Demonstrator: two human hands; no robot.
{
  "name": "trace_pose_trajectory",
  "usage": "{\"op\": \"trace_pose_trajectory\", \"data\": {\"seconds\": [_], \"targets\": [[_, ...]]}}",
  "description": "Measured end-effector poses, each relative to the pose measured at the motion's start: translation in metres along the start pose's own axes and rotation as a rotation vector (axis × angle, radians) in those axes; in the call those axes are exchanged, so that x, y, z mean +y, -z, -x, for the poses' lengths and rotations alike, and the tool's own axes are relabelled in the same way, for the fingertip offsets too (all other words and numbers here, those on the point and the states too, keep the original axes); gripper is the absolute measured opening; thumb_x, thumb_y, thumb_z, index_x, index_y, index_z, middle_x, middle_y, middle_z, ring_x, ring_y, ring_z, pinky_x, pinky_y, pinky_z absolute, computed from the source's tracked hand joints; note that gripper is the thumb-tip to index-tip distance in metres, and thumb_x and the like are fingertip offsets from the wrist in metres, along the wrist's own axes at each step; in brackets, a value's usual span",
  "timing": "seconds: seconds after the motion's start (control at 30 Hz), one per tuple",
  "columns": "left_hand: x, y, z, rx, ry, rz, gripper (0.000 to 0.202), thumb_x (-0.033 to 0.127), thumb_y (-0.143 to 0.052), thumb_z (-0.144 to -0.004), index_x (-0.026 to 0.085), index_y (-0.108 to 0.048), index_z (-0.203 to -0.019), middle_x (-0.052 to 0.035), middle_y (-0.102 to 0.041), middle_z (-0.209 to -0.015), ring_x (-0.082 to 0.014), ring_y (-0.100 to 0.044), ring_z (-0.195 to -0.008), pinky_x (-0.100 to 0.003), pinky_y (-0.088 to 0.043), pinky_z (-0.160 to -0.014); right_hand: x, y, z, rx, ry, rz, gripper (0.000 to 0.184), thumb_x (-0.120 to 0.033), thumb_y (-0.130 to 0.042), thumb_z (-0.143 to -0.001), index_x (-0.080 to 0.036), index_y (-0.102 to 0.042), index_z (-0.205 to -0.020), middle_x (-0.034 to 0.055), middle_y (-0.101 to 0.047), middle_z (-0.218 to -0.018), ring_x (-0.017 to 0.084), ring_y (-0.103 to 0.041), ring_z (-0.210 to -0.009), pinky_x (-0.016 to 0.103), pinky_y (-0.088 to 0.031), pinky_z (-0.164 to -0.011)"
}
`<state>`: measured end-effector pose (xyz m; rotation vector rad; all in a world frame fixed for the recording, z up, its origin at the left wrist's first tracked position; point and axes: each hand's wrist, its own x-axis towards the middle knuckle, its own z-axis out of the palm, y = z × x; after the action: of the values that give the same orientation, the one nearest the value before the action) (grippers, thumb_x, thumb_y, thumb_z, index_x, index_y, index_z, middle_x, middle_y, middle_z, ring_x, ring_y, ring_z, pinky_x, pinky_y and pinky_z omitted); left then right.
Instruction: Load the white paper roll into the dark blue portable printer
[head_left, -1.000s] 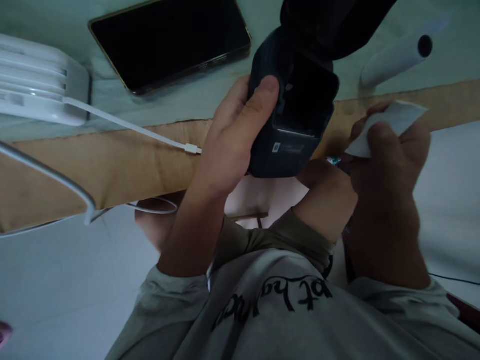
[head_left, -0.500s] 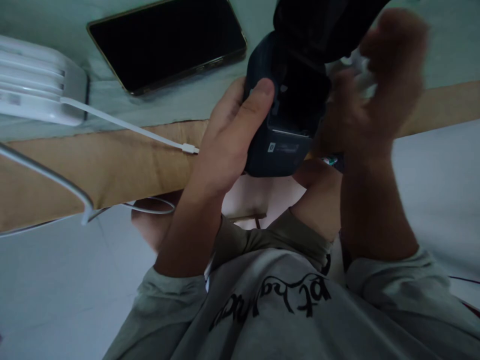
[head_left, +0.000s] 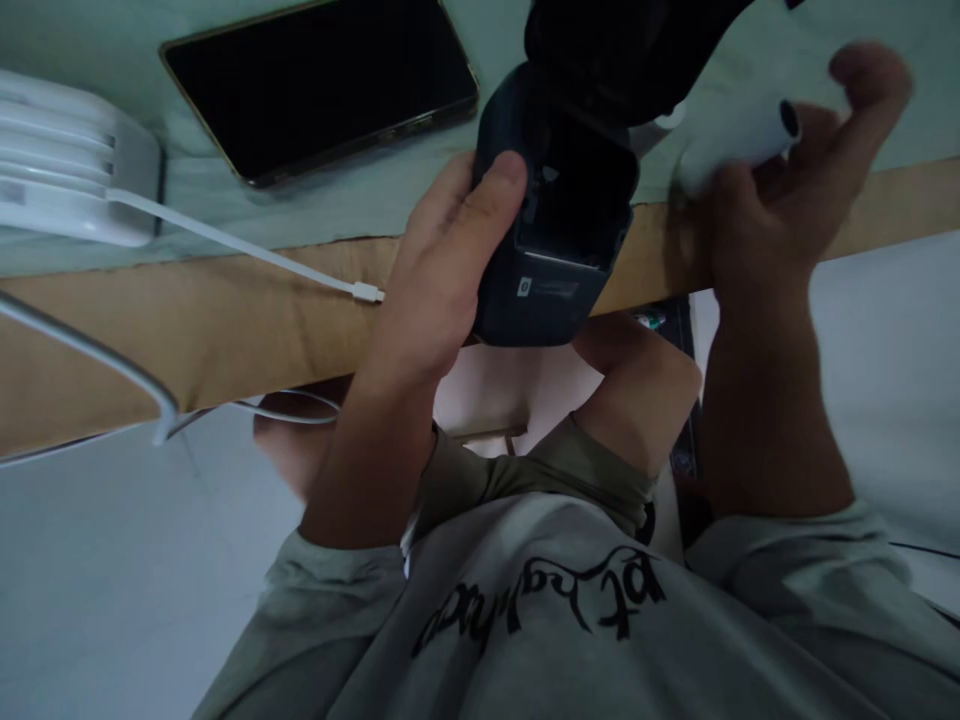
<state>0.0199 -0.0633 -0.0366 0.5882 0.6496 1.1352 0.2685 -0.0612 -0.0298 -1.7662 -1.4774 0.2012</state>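
Observation:
My left hand is wrapped round a dark blue box-shaped device with its lid open, held at the table's front edge. My right hand has its fingers curled round a white paper roll with a dark core, which lies on the table to the right of the device. The open black lid rises out of the top of the picture.
A black phone lies screen up on the pale green table cover. A white ribbed device at the left has a white cable running to the table's brown front edge. My knees and grey shirt fill the foreground.
My right hand held a white slip of paper near the table edge, then swung up and right. It is now closed round the white roll. The left hand kept hold of the device.

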Motion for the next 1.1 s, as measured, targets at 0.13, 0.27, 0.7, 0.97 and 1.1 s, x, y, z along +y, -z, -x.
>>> {"op": "trace_pose_trajectory", "data": {"seconds": [0.13,0.27,0.7,0.97,1.1], "targets": [[0.0,-0.003,-0.001,0.057,-0.014,0.012,0.028,0.039,-0.063,-0.08,0.015,-0.059,-0.067,-0.0007,-0.048,-0.062,-0.0064,-0.049,-0.057,-0.018,-0.04,-0.049,0.0,0.008,0.023,-0.023,0.078,0.054,0.047,-0.004,-0.044,-0.066,-0.015,-0.052,-0.111,0.005,-0.049,-0.11,0.008,-0.046,-0.104,0.025,-0.039,-0.098],[-0.002,-0.004,-0.002,0.116,-0.025,-0.01,0.03,0.042,-0.066,-0.078,0.015,-0.061,-0.068,-0.0009,-0.049,-0.061,-0.0067,-0.047,-0.055,-0.02,-0.038,-0.048,0.002,0.009,0.03,-0.019,0.09,0.091,0.05,-0.013,-0.054,-0.069,-0.018,-0.052,-0.119,0.0064,-0.048,-0.12,0.01,-0.046,-0.104,0.026,-0.041,-0.093],[-0.002,0.001,-0.001,0.012,-0.029,-0.024,0.036,0.052,-0.06,-0.079,0.017,-0.063,-0.075,-0.0016,-0.054,-0.066,-0.0088,-0.053,-0.06,-0.023,-0.043,-0.054,0.009,0.007,0.03,-0.018,0.078,0.016,0.06,-0.004,-0.041,-0.07,-0.02,-0.04,-0.128,0.0053,-0.051,-0.11,0.007,-0.052,-0.099,0.028,-0.044,-0.098],[-0.003,-0.005,-0.001,0.087,-0.023,0.026,0.03,0.042,-0.062,-0.081,0.014,-0.061,-0.071,-0.0007,-0.054,-0.066,-0.0045,-0.051,-0.058,-0.016,-0.042,-0.052,0.001,0.003,0.029,0.055,0.098,0.071,0.046,-0.018,-0.052,-0.077,-0.016,-0.048,-0.122,0.0054,-0.047,-0.124,0.008,-0.046,-0.111,0.028,-0.036,-0.108],[-0.006,-0.001,-0.003,0.054,-0.03,0.052,0.029,0.043,-0.063,-0.08,0.015,-0.063,-0.071,-0.0014,-0.051,-0.067,-0.0059,-0.05,-0.059,-0.017,-0.042,-0.051,0.009,-0.003,0.03,0.165,0.121,-0.023,0.057,-0.008,-0.048,-0.065,-0.015,-0.042,-0.121,0.0061,-0.044,-0.121,0.005,-0.047,-0.092,0.024,-0.044,-0.087]]}}
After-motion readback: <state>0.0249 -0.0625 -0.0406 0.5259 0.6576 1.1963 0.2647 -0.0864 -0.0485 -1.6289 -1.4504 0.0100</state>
